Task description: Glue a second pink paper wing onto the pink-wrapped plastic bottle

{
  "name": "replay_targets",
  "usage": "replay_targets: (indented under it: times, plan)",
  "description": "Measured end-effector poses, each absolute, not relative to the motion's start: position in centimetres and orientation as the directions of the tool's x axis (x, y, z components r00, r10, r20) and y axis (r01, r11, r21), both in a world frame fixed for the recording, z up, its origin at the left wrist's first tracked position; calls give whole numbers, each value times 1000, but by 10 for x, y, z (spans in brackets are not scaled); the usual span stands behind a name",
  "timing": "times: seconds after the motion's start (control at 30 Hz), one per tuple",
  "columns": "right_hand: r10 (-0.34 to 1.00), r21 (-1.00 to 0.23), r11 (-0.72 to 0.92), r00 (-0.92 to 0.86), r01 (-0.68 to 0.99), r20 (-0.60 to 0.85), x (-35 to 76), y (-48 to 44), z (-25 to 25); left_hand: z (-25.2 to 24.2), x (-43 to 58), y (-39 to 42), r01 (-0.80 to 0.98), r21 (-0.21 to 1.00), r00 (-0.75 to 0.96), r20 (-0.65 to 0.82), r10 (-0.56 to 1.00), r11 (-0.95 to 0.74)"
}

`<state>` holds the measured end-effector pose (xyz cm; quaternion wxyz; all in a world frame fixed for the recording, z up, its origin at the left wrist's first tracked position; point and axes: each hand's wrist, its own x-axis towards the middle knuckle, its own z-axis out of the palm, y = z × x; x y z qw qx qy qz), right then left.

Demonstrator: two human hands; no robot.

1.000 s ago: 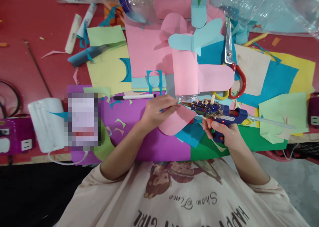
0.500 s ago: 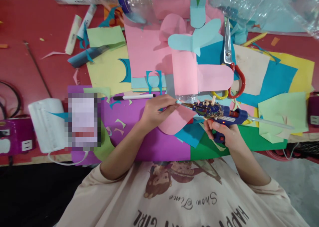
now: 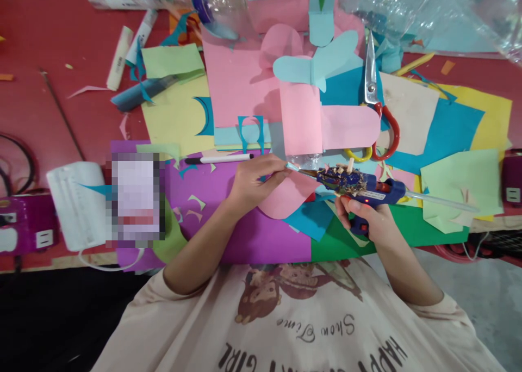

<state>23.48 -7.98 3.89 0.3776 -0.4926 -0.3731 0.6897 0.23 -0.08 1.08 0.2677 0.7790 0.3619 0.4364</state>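
Observation:
My left hand (image 3: 255, 184) pinches a small light-blue piece of paper (image 3: 291, 166) between thumb and fingertips. Wrapped around the handle of a dark blue glue gun (image 3: 373, 193) is my right hand (image 3: 373, 217). The gun's nozzle points left, at or right beside the paper piece; I cannot tell whether they touch. Wood-like shavings cling to its front, and a clear glue stick (image 3: 442, 199) sticks out the back. Just beyond my hands lies a bottle wrapped in pink paper (image 3: 299, 122), with light-blue and pink paper flaps on it.
Red-and-yellow-handled scissors (image 3: 371, 89) lie to the right of the bottle. A pen (image 3: 222, 159) rests on purple paper (image 3: 261, 241) at left. Farther left are a blurred-out phone (image 3: 137, 198) and a white face mask (image 3: 77, 206). Clear plastic bottles (image 3: 428, 13) stand at the back.
Both hands stay almost in place, the paper piece and glue gun still held close together. The whole scene has shifted very slightly left in view.

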Motion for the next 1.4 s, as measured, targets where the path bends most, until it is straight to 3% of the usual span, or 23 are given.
replay_targets:
  times: [0.47, 0.7, 0.97, 1.4]
  plan:
    - [880, -875, -457, -226, -163, -417, 240, -85, 34, 14, 1, -1, 418, 712, 329, 460, 825, -564]
    - [883, -875, -451, -228, -174, -410, 242, -86, 34, 14, 2, 0, 355, 688, 301, 557, 774, -633]
    - [880, -867, -463, -211, -186, -425, 243, -87, 33, 16, 0, -1, 421, 694, 285, 510, 811, -584]
    - [880, -860, -470, -181, -199, -439, 243, -87, 35, 15, -3, 0, 424, 668, 261, 556, 789, -612]
